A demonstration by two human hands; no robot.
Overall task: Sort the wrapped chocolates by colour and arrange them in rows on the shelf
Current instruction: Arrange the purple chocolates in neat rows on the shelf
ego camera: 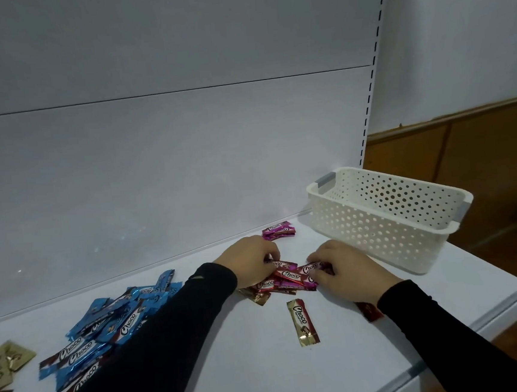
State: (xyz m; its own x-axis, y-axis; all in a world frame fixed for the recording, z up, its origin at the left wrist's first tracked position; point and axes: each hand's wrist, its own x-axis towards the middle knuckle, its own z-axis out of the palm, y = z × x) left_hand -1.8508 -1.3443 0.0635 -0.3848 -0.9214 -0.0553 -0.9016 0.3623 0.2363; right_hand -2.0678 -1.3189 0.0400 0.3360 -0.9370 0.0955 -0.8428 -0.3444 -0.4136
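My left hand and right hand each pinch wrappers in the red-and-purple pile mid-shelf. The lone gold chocolate lies with its long axis toward the front edge.

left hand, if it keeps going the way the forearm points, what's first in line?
Likely the small magenta chocolates stacked near the back panel, just beyond the left hand, which now grips the mixed pile. Depth is unclear; it could pass beside them and meet the panel.
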